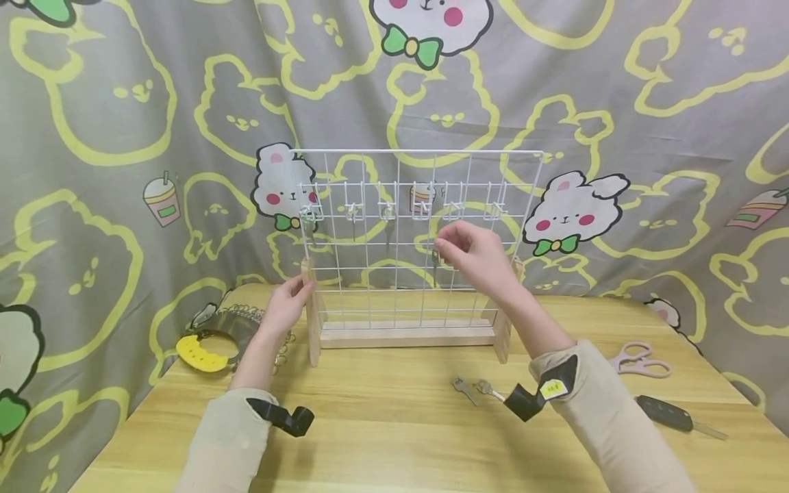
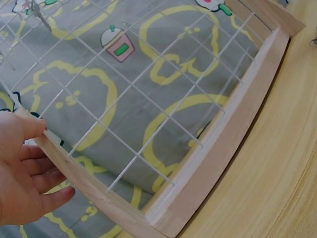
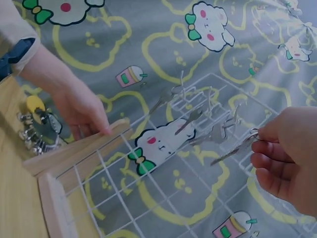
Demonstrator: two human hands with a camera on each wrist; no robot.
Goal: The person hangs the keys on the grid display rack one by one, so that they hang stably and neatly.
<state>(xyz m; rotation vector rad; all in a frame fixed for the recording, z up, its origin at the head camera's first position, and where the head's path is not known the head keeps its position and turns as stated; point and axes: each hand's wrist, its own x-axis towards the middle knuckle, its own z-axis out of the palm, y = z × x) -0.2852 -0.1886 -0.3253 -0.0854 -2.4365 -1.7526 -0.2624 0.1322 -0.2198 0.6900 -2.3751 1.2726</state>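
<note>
Creased beige sleeves, left hand pinching smooth wooden post, right hand pinching slim metal key.

From the head we look forward and down; both wrist views, closer and tilted, share the wire grid.
</note>
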